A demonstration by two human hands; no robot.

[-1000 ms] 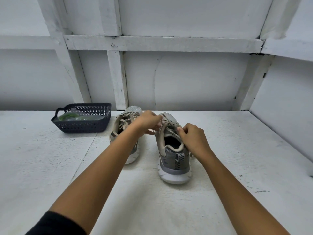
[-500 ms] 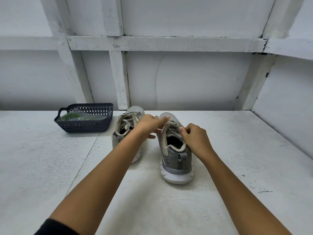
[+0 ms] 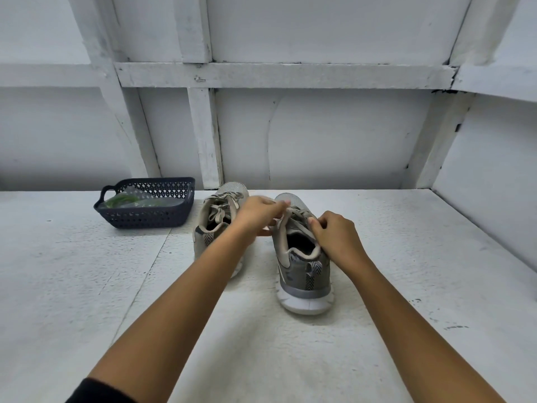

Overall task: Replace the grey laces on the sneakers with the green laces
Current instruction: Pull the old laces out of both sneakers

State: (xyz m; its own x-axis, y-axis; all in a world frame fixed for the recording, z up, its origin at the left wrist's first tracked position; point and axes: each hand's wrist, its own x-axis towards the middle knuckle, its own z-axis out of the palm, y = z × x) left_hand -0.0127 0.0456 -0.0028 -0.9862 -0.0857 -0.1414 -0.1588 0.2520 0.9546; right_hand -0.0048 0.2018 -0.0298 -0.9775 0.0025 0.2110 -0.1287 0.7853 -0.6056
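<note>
The sneaker (image 3: 303, 266) getting worked on sat flat on its sole, with its long axis running straight away from the person, heel toward the camera and toe pointing at the back wall (image 3: 319, 135). Its grey laces (image 3: 299, 216) were threaded across the tongue, and that's exactly where both hands met. The left hand (image 3: 257, 213) came in from the left side, fingertips pinched on a bit of lace toward the toe end of the lacing. The right hand (image 3: 334, 234) was on the opposite side, fingers curled in tight, thumb pressed onto the lace by the eyelets nearest the ankle opening. Honestly couldn't tell if it had only lace or a bit of the shoe's edge too. So the opening and heel sat on the near side of both grips, and the toe poked out just past them.

The second sneaker (image 3: 213, 228) stood just left of the left hand, partly hidden behind that wrist, lined up the same way and fully laced in grey. Further out to the left of that hand, well apart from it, was a dark plastic basket (image 3: 145, 221) with the green laces (image 3: 122, 200) lying inside in what looked like a clear bag. Everything rested on a rough white table (image 3: 72, 286), and a dark sleeve (image 3: 96, 394) showed at the near end of the left forearm
</note>
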